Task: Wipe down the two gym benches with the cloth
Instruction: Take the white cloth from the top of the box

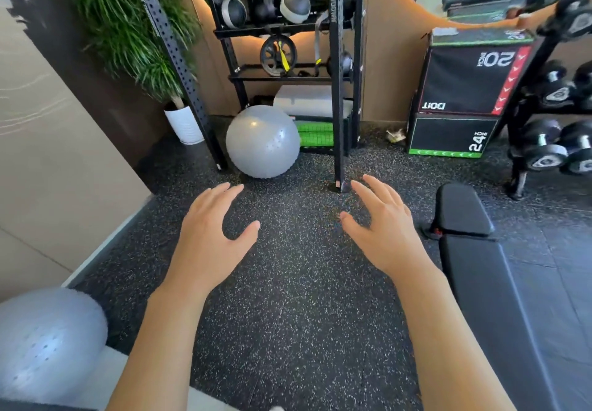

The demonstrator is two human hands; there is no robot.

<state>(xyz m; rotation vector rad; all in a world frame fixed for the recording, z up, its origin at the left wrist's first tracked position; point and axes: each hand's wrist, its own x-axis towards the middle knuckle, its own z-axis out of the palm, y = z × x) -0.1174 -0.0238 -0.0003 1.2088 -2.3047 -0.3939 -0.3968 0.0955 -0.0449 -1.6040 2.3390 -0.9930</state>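
Both hands — left hand (209, 231), right hand (382, 231) — hover empty over the speckled floor (298, 298), fingers spread. The black bench (487, 269) lies at right, its long axis running away toward the dumbbell rack (544, 96).

— What stands by the wall?
— A black rack (336, 67) with medicine balls (294, 6), and a grey exercise ball (262, 141) on the speckled floor (294, 282) before it.
— And at the right?
— Two stacked jump boxes (464, 90), near a dumbbell stand (551, 122). A potted plant (128, 32) is at the left.
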